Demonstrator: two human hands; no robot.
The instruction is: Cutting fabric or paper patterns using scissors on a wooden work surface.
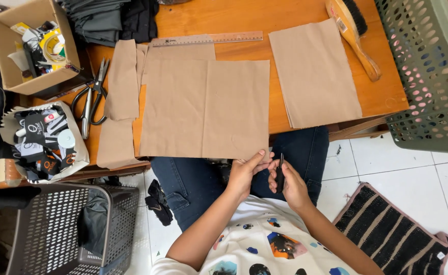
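Note:
A large square of tan fabric (203, 107) lies flat on the wooden table (382, 97), its near edge hanging over the front. My left hand (244, 170) pinches that near edge at its right corner. Just to the right, my right hand (289, 183) is closed around a small dark tool (281, 170), held upright; its kind is too small to tell. Both hands hover over my lap, close together. A second tan fabric piece (313, 74) lies to the right on the table.
Narrow tan strips (121, 81) and large scissors (92, 97) lie at the left. A metal ruler (206, 38) sits at the back, a wooden brush (354, 35) at the right. Cardboard box (10, 56), perforated baskets (428, 76) (45, 229) and a dark mat (392, 234) surround me.

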